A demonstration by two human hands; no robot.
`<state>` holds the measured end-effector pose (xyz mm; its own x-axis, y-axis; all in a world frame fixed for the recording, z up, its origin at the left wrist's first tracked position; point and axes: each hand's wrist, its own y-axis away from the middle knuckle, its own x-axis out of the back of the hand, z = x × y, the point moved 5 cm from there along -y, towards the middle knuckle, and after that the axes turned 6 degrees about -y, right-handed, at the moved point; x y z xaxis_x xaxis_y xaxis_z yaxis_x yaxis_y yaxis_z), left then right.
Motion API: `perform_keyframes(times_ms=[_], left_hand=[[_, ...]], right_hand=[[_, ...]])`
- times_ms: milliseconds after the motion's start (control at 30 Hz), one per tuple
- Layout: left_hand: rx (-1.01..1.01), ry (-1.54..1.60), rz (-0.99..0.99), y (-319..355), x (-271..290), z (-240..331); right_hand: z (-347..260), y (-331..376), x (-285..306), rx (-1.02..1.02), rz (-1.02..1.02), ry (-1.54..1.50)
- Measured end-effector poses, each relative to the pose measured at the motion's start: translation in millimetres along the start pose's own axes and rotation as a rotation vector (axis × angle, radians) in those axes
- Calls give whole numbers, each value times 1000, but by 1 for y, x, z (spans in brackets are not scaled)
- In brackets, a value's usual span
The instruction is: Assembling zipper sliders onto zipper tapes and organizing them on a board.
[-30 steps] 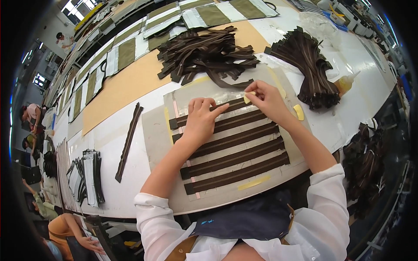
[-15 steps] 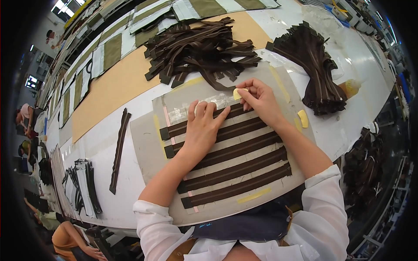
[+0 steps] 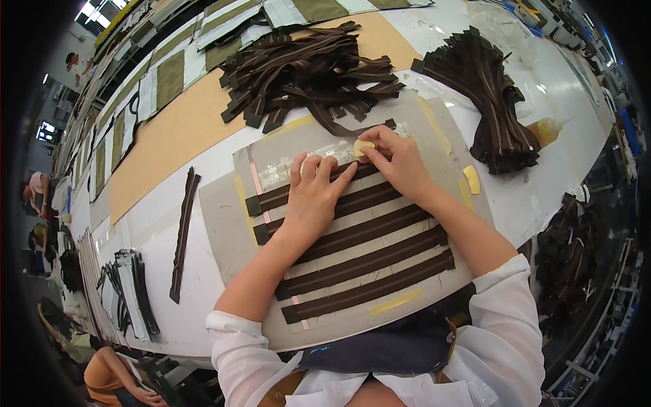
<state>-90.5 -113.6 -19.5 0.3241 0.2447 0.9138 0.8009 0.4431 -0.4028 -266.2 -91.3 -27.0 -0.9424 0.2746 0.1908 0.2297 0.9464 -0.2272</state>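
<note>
While the left hand is resting open, fingers spread, on the topmost brown zipper strip, lying on the grey board, the right hand is pinching yellow tailor's chalk beside it. Its black end tab is pointing left, its long axis rising gently rightward; probably light and limp, it is likely best held near both ends.

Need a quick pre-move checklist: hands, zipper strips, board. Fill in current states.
1. Right hand pinching the small rounded pale-yellow piece: ok.
2. Left hand over the upper strips, fingers spread: ok.
3. Five dark-brown fabric zipper strips spaced apart on the flat grey board: ok.
4. Top strip's right end positioned: cannot tell, right hand hides it.
5. Board clear of the tangled dark-brown zipper heap: not ok, one strip trails over it.
</note>
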Motion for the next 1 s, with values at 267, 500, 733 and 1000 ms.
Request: perform_keyframes(times_ms=[267, 500, 733, 1000], left_hand=[[20, -13, 28, 3, -1, 0], [19, 4, 50, 6, -1, -4], [38, 32, 71, 5, -2, -5], [46, 42, 105, 6, -2, -6]], right_hand=[[1, -5, 3, -131, -27, 1], [3, -11, -10, -92, -96, 151], [8, -9, -13, -68, -76, 152], [4, -8, -15, -42, -60, 182]])
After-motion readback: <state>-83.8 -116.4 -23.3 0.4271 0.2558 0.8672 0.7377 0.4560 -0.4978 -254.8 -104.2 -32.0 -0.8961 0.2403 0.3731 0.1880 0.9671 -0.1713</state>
